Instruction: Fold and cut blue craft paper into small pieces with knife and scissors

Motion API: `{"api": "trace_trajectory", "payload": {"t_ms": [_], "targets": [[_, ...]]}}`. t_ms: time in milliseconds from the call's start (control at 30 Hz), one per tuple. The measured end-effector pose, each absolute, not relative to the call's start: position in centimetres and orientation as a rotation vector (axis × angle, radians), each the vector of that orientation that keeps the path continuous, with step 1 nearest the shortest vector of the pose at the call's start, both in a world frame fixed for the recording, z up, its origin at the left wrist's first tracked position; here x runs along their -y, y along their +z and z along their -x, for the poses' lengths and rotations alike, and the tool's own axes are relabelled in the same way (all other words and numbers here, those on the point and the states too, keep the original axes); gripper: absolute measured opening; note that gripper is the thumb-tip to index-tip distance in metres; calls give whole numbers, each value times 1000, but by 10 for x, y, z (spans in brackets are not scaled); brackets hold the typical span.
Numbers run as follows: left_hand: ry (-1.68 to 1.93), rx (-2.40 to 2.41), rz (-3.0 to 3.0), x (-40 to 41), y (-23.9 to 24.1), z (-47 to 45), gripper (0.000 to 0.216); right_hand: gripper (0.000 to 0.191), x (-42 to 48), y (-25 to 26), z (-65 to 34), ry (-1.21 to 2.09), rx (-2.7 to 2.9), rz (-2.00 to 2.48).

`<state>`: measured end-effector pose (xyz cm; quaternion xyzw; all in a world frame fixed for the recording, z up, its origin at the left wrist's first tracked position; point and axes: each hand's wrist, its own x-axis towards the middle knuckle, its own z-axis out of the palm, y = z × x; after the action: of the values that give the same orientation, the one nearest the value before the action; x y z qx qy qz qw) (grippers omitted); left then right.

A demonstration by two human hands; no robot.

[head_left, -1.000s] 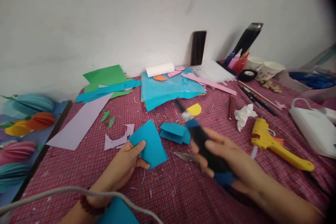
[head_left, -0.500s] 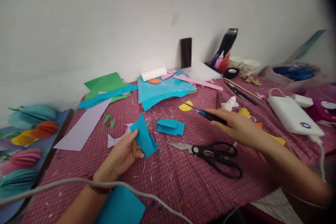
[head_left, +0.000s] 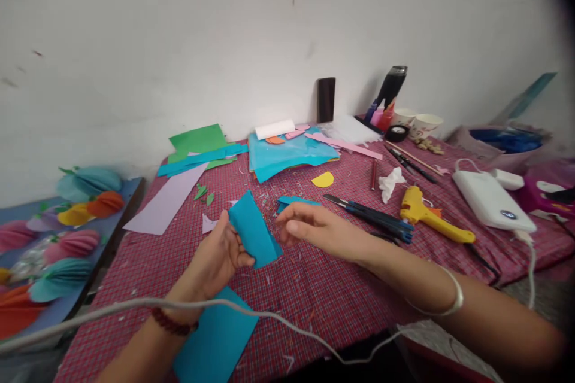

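My left hand (head_left: 214,263) grips a folded piece of teal paper (head_left: 252,228) and holds it a little above the red checked tablecloth (head_left: 314,299). My right hand (head_left: 314,228) hovers just right of that paper with its fingers loosely curled and nothing in them. Behind the right hand lies another folded teal piece (head_left: 291,200), partly hidden. A black-and-blue craft knife (head_left: 368,214) lies on the cloth to the right of my right hand. A larger teal sheet (head_left: 215,341) lies under my left wrist at the table's near edge.
A yellow glue gun (head_left: 431,215), a white power bank (head_left: 492,200), crumpled tissue (head_left: 390,182), pens and cups stand at the right. Sheets of teal (head_left: 287,152), green (head_left: 197,139) and lilac paper (head_left: 168,198) lie at the back. Paper flowers (head_left: 67,233) sit on the left. A white cable (head_left: 135,308) crosses in front.
My right hand has set the craft knife down at the right and come back to the teal paper. The scissors are no longer visible. My left hand has kept hold of the paper.
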<state>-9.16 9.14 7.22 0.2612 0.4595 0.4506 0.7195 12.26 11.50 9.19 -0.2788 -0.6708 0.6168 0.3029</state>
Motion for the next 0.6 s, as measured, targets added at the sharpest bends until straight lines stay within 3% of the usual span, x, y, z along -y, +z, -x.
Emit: {"api": "trace_trajectory", "payload": {"t_ms": [267, 400, 600], "targets": [[964, -926, -605, -89, 66, 94, 46, 26, -120, 71, -98, 1837, 1672, 588], [949, -894, -628, -93, 65, 92, 45, 10, -123, 65, -95, 1818, 1658, 659], [912, -940, -659, -97, 64, 91, 40, 7, -131, 65, -98, 1699, 1695, 748]]}}
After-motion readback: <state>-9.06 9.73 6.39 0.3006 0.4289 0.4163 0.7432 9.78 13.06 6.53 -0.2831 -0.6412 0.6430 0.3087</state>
